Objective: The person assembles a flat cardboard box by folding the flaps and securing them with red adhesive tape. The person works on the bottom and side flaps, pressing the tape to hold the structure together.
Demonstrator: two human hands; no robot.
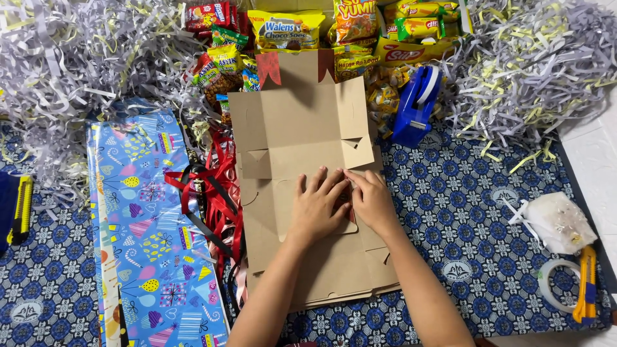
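Both of your hands are pressing flat on the brown cardboard box sheet in the middle of the mat. Your left hand lies open with its fingers spread, and your right hand lies right beside it, palm down, touching it. Neither hand grips anything; they just push down on a flap.

The box looks only partly made. Most of it is flat and unfolded, with side flaps and little cut tabs showing, and a few more flat sheets seem to lie under it (the edges are hard to tell apart). No walls stand up yet, and nothing is packed inside.

The cardboard is stiff, smooth and dull. Just beside it on your left sits a shiny red and black ribbon pile, and then glossy blue wrapping paper with party shapes. Crinkly snack packets wait at the far side, near a blue tape dispenser. Fluffy shredded paper fills the corners.
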